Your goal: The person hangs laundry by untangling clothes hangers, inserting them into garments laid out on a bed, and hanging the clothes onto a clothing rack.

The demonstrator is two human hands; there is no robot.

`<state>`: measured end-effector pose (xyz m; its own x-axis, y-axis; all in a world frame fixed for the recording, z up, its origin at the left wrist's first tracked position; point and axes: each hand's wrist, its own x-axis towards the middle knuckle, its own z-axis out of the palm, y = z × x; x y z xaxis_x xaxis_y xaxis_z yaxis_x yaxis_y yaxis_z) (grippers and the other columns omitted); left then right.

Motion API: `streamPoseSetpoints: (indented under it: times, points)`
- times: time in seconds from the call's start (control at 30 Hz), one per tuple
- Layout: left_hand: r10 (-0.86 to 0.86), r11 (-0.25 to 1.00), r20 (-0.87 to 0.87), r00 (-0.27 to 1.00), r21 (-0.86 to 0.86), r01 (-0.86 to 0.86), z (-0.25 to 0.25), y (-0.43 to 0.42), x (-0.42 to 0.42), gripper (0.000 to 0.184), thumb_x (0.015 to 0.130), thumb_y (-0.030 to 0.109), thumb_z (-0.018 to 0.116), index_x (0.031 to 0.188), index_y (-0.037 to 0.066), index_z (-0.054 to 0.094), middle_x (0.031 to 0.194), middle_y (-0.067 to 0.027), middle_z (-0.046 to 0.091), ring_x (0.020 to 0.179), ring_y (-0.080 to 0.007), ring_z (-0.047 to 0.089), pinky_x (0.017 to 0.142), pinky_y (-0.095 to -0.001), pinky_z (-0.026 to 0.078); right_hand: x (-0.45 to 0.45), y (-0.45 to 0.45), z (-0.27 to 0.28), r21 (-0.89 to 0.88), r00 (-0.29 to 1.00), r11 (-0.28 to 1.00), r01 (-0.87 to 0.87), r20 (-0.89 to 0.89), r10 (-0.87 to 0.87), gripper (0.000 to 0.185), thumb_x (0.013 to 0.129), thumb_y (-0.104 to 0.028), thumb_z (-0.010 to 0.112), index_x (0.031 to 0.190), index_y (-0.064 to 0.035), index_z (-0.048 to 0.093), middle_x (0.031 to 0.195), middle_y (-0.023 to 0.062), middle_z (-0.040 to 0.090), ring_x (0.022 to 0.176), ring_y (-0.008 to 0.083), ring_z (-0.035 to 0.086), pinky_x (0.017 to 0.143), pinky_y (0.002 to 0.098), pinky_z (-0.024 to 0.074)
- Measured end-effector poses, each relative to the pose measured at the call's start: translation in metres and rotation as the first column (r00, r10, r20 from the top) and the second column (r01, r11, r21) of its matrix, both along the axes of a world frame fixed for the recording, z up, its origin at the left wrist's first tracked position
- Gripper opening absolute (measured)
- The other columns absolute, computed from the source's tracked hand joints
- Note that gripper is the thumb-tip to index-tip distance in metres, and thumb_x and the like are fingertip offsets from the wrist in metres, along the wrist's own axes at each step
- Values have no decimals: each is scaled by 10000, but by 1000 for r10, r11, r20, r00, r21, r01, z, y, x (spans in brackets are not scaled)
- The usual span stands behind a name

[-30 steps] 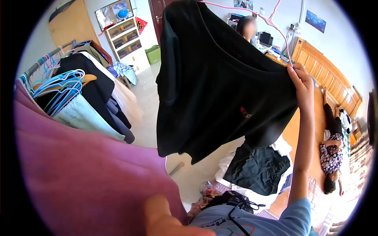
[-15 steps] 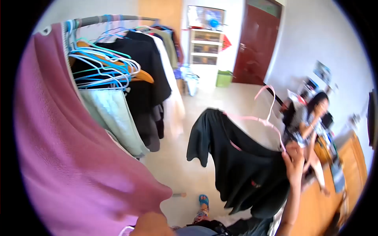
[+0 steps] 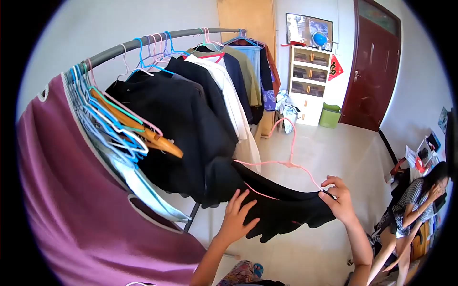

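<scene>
A black short-sleeved top hangs on a pink hanger in front of me. My right hand pinches the top's shoulder together with the hanger's right end. Fingers spread, my left hand lies against the front of the top near its left side. The hanger's hook points upward and is off the rail. The top's left part overlaps other black clothes hanging on the rack, so its left sleeve is hard to tell apart from them.
A curved clothes rail holds several garments, bunched hangers and a large purple cloth at left. A person sits at right. Farther back stand a drawer cabinet, a green bin and a red door.
The black top has moved left, toward the rack. My left hand has come up from the bottom edge onto its front. My right hand keeps hold, and the view has turned left.
</scene>
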<state>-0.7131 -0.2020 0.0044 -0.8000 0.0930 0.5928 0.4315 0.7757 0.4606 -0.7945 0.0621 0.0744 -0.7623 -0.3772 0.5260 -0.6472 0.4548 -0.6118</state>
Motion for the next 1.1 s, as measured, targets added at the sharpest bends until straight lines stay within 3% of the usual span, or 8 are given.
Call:
streamPoseSetpoints:
  times: [0.17,0.23,0.33,0.43,0.5,0.7,0.93,1.1]
  points:
    - [48,985,68,997,163,-58,-20,-14,-56,409,684,170,608,1053,63,468,1189,-136,344,1092,-320,327,888,-363,301,-64,19,2,32,1000,999,30,5,-31,204,659,-93,618,536,14,494,874,86,513,994,319,421,801,365,354]
    - [-66,947,138,988,322,18,-24,-15,-83,317,698,113,595,989,39,494,969,-110,506,826,-220,526,722,-278,425,-89,31,1,34,991,990,135,22,-136,212,651,-107,625,536,16,496,862,91,514,980,310,432,805,355,350]
    - [-181,944,52,982,289,159,-31,-20,-136,135,700,58,586,826,17,559,669,-56,553,622,-170,551,542,-238,438,-126,46,10,100,939,941,323,89,-332,211,660,-103,610,538,26,496,868,100,502,939,269,445,783,331,351]
    - [-252,875,23,967,433,218,-26,-26,-196,111,702,20,575,813,14,573,767,-70,587,658,-122,548,534,-208,414,-166,49,16,114,913,909,400,35,-406,209,660,-85,599,533,35,484,877,112,493,902,274,439,764,322,350]
    - [-302,822,61,951,522,227,-14,-33,-235,116,733,13,527,840,6,571,835,-79,589,716,-133,549,589,-218,423,-191,41,23,187,874,856,482,-171,-455,210,649,-80,603,533,44,480,883,119,490,918,292,427,765,328,351]
    - [-207,819,19,978,550,162,-6,-50,-327,265,724,61,551,985,31,518,993,-85,540,884,-185,518,733,-266,413,-286,0,41,268,764,748,607,-455,-457,207,647,-105,612,531,39,516,896,104,496,942,285,424,738,360,372]
    - [-68,902,-88,994,421,99,-12,-65,-396,304,710,34,555,1006,18,487,1051,-114,496,997,-228,454,832,-299,350,-447,-52,40,165,827,866,472,-424,-370,222,667,-142,605,548,36,545,846,104,512,851,254,450,705,333,387]
    - [99,822,-64,993,567,-46,-27,-59,-462,280,719,-20,514,994,17,488,1054,-86,500,959,-160,464,744,-241,388,-579,-119,53,37,879,980,195,-449,-158,230,661,-168,617,580,40,559,794,121,523,820,272,469,686,326,384]
